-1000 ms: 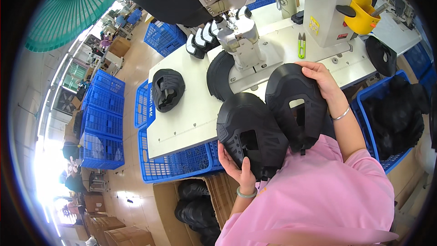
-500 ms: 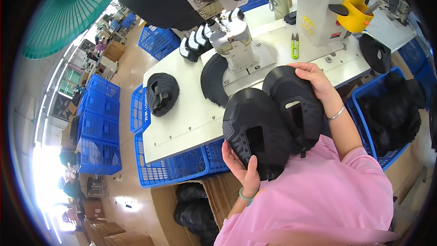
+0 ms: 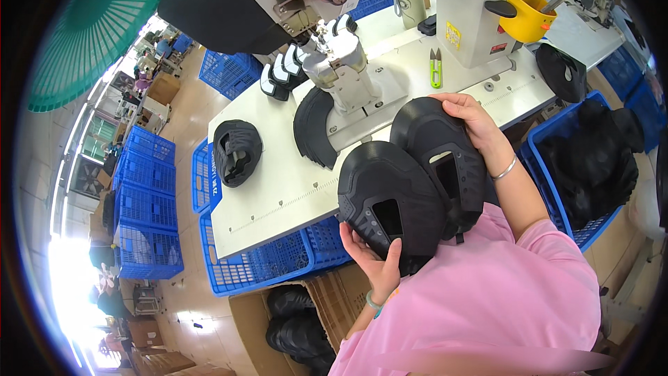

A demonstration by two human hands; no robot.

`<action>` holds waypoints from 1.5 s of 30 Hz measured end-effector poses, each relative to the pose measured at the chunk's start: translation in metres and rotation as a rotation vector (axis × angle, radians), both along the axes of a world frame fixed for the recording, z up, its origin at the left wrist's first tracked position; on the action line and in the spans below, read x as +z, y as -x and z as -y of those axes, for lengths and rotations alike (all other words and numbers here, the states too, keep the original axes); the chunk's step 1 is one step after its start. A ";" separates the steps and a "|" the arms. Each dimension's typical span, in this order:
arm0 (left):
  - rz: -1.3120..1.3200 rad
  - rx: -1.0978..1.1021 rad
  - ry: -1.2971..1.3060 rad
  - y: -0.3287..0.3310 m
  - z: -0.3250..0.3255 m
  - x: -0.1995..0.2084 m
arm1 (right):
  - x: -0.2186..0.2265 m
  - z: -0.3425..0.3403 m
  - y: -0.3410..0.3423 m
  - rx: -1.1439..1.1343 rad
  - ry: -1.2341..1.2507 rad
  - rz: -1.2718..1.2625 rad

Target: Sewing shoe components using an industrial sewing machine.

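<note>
Two black shoe uppers lie side by side in front of me, toes pointing away, with openings at their middles. My left hand (image 3: 376,264) is closed on the near left shoe upper (image 3: 417,195), its thumb on top beside the opening and its fingers at the outer edge. The right shoe upper (image 3: 428,129) is partly covered by the left one, and my right hand (image 3: 473,122) grips its outer side near the toe. Beyond them stands the sewing machine's metal post (image 3: 341,73), with a stack of curved black pieces (image 3: 313,125) beside it.
Another black upper (image 3: 236,152) lies on the white table (image 3: 278,167) at left. Green-handled thread snips (image 3: 435,69) lie near the machine body. A yellow cup (image 3: 525,17) hangs at the right. Blue crates (image 3: 257,264) and a cardboard box (image 3: 243,313) with black uppers stand below the table.
The view has shifted slightly, so the table and machine sit further left. Both hands keep their hold on the uppers, the left upper tilting a little.
</note>
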State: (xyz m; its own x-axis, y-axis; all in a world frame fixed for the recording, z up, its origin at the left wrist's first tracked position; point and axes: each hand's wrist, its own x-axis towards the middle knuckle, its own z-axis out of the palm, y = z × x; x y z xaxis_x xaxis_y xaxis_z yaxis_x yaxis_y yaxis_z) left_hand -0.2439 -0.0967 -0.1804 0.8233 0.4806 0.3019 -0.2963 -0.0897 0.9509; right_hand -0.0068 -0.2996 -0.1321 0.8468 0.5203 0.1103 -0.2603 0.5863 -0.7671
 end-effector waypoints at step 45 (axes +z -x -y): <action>0.028 0.039 0.179 -0.087 -0.188 0.069 | 0.009 0.019 0.003 -0.096 0.147 0.112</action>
